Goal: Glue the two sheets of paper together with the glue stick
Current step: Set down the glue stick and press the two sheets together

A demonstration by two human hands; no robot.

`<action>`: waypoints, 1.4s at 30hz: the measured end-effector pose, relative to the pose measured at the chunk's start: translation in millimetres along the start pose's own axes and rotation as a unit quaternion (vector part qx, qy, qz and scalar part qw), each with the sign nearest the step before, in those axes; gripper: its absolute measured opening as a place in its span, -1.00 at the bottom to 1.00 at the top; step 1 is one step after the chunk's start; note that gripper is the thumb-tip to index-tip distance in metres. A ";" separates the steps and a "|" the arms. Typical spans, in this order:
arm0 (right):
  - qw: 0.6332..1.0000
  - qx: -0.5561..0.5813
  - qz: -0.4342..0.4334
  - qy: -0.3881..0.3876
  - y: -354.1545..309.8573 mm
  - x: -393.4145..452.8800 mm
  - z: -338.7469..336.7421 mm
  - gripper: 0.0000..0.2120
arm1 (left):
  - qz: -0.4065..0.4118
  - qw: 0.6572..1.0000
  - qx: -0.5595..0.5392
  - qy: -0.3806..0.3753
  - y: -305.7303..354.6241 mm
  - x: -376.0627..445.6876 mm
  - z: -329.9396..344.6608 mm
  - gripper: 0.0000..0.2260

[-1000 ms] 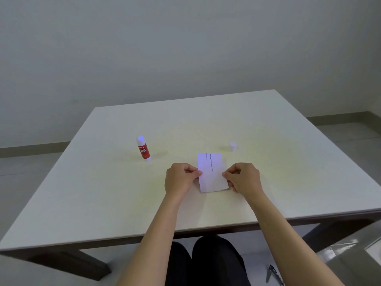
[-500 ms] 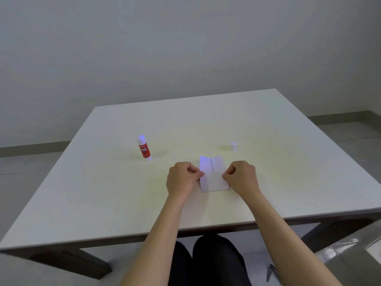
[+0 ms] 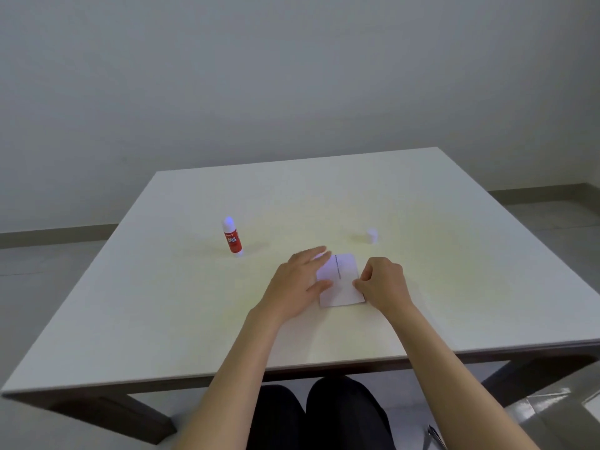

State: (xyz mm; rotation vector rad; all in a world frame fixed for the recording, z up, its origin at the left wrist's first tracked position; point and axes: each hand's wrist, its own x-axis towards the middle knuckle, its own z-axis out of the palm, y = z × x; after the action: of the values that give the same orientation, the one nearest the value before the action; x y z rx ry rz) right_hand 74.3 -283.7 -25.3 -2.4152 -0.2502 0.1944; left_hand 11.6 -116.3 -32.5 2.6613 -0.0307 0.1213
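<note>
White paper [image 3: 341,284] flat on table; uncapped red glue stick [image 3: 232,238] upright.

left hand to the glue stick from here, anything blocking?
Probably yes. The left hand lies flat and open on the paper, and the glue stick stands upright, uncapped, further out to its left, with only bare table between them.
</note>
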 end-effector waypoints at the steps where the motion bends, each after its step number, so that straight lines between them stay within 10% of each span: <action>1: 1.000 0.001 -0.001 0.001 0.0 -0.1 0.0 -0.70 | 0.011 0.998 0.045 -0.046 -1.2 0.7 -0.2 -0.46; 5: 1.000 0.003 0.002 -0.002 -0.2 0.0 0.5 -0.70 | -0.008 0.988 0.049 -0.144 -5.7 3.0 2.5 -0.39; 23: 0.987 -0.134 -0.092 -0.014 -46.7 -23.8 40.7 -0.94 | -0.036 0.989 0.038 -0.139 -59.5 -35.0 -31.8 -0.34; 27: 0.933 -0.272 -0.235 0.017 -40.5 -32.4 49.7 -0.59 | -0.024 0.987 0.058 -0.151 -62.0 -34.0 -33.2 -0.26; 32: 0.907 -0.266 -0.297 -0.133 -36.9 -44.9 75.9 -0.18 | -0.019 0.983 0.085 -0.159 -66.7 -29.7 -31.5 -0.22; 42: 0.921 -0.300 -0.216 -0.120 -31.8 -23.0 62.4 -0.19 | -0.014 0.982 0.083 -0.172 -72.5 -29.2 -28.9 -0.16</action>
State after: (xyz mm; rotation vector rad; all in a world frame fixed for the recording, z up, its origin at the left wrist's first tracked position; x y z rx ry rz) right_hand 35.1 -226.1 -49.6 -2.8464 -1.0821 0.2344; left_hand -16.7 -38.6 -42.9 2.8144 -0.0993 -0.3606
